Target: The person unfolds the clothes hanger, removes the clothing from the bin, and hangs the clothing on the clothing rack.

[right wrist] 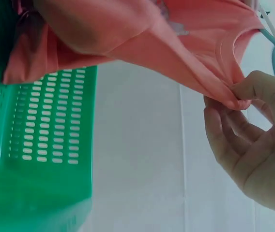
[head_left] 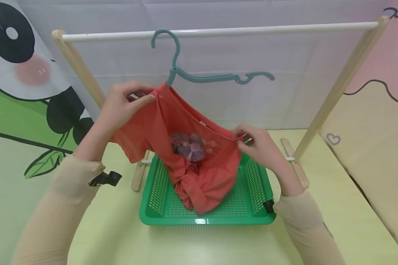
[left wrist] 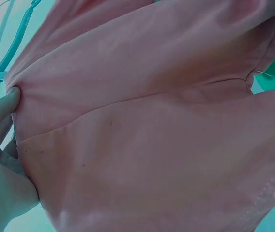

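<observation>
Left hand [head_left: 123, 103] pinches red shirt [head_left: 215, 158] at eleven o'clock, right hand [head_left: 260, 147] at three. Likely light, limp; best held along neckline [head_left: 219, 133].

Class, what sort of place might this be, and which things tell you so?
Probably a small staged laundry corner: a clothes rack stands over a green basket, and a red shirt hangs partly on a folding hanger.

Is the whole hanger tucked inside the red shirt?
No, the head view shows one arm of the hanger sticking out bare above the shirt's neck, while the other side dips into the shirt.
</observation>
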### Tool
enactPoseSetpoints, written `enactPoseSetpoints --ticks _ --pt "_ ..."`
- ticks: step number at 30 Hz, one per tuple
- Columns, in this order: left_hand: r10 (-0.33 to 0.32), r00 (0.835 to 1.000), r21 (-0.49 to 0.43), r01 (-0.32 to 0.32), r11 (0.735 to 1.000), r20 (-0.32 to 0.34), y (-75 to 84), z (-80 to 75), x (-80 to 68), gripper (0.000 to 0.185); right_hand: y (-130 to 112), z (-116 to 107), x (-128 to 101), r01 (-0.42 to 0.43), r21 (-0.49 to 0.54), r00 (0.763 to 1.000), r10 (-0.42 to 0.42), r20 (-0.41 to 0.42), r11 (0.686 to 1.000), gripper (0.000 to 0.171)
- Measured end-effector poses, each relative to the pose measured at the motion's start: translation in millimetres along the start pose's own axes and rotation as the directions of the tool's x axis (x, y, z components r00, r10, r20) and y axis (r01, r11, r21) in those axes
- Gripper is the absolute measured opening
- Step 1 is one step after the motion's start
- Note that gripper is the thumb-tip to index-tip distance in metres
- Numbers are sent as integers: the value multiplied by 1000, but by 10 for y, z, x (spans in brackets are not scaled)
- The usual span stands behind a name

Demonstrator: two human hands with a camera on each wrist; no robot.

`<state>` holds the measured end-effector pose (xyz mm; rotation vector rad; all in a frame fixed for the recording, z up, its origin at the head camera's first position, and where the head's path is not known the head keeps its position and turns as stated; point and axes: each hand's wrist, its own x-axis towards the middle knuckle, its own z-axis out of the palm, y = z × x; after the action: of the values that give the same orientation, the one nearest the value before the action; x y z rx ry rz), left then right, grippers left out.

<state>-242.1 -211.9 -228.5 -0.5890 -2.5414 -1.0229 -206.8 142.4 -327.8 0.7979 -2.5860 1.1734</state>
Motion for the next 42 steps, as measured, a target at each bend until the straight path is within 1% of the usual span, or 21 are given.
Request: enactPoseSetpoints --ticks 3,6,8,11,15,18,20,24,28,36,39,42 --pt "0 1000 2 0 1000 9 -73 6 -49 28 24 -53 -45 7 -7 1000 -7 -21 1000 21" --pt "4 1000 8 -4 1000 11 -145 19 -104 28 63 -90 -87 13 -11 1000 -13 -22 1000 20" --pt "13 1000 15 -13 1000 13 -190 27 -144 28 94 -118 -114 16 -5 1000 -16 -4 1000 19" --pt "15 999 19 -16 1000 29 -258 32 -210 28 133 -178 -161 1 -27 1000 0 24 1000 20" --pt "-19 998 13 19 1000 56 -339 24 -306 28 165 -262 -209 -24 -27 999 25 46 999 14" --pt "-28 997 13 27 1000 76 -399 0 -382 28 184 -317 -241 -12 -12 997 13 73 1000 8" --pt "-11 996 12 10 1000 86 -441 -22 -435 27 195 -350 -268 -5 -22 996 7 91 1000 6" --pt "56 994 11 -57 998 91 -527 -59 -527 26 202 -405 -320 -19 -38 993 24 117 999 7" --pt "109 990 12 -111 994 94 -586 -74 -588 26 204 -447 -364 -19 -42 992 24 126 999 8" --pt "139 986 17 -141 990 96 -683 -68 -626 29 192 -486 -396 15 -56 993 -8 120 998 7" --pt "158 983 5 -159 987 98 -707 -70 -625 29 186 -496 -396 21 -64 993 -13 119 998 8" --pt "174 978 -22 -173 985 115 -707 -73 -625 29 183 -511 -401 15 -66 993 -7 117 998 8"
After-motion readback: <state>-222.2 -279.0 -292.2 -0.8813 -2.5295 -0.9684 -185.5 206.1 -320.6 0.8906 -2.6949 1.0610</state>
